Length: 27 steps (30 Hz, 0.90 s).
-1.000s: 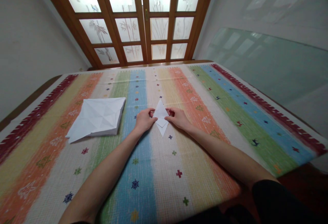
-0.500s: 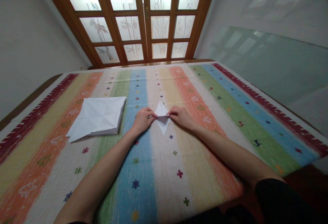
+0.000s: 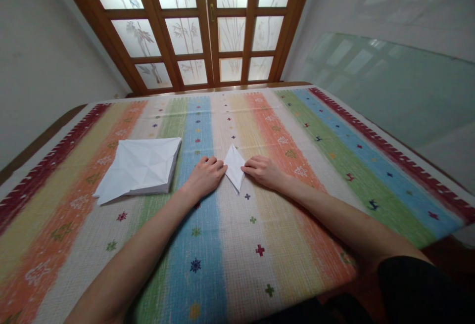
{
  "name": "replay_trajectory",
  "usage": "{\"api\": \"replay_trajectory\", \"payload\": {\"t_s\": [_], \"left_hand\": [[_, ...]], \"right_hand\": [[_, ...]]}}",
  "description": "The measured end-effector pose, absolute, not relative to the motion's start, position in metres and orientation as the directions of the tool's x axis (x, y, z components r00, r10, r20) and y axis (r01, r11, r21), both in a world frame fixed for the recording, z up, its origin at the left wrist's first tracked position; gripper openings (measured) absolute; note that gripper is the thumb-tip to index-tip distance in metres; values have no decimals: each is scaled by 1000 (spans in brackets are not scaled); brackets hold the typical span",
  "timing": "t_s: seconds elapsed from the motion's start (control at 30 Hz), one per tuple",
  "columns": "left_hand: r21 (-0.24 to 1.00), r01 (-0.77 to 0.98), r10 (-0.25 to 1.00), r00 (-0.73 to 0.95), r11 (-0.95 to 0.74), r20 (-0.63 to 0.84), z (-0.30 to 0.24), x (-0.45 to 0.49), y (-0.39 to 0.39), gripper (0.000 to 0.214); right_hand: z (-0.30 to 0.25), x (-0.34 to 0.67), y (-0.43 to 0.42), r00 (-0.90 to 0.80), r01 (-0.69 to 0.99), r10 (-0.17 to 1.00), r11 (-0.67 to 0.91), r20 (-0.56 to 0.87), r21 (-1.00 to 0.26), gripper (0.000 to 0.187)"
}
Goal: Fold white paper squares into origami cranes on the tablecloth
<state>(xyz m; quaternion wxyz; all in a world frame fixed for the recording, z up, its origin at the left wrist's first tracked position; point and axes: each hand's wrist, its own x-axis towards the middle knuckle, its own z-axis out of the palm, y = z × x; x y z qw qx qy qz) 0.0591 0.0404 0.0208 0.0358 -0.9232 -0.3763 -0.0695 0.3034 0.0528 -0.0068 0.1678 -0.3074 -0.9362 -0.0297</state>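
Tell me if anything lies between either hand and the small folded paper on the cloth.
Nothing visible does. The left hand and the right hand flank the small folded paper, fingertips at its edges. The stack of creased sheets lies apart, beyond the left hand, on the striped cloth.

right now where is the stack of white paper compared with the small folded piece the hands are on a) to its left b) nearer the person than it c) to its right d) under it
a: the stack of white paper lies apart on the striped cloth, left of the folded piece that the left hand and right hand touch.
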Motion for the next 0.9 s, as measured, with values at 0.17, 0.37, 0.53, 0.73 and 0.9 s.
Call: {"api": "replay_trajectory", "payload": {"t_s": [0.17, 0.37, 0.53, 0.73, 0.9], "left_hand": [[66, 750, 749, 643, -658, 160, 26, 70, 30, 23], [65, 795, 797, 596, -603, 100, 20, 107, 15, 57], [102, 771, 776, 630, -629, 16, -2, 107, 12, 66], [123, 733, 737, 676, -669, -16, -4, 91, 13, 63], [132, 687, 693, 721, -714, -4, -2, 86, 13, 57]], "right_hand": [[-7, 303, 51, -756, 595, 561, 803, 338, -1, 26], [-6, 304, 46, -761, 591, 549, 807, 346, 19, 23], [-5, 316, 38, -685, 645, 646, 753, 337, -131, 29], [-6, 325, 40, -608, 665, 721, 691, 331, -284, 30], [-10, 330, 50, -503, 652, 756, 650, 418, -391, 24]]}}
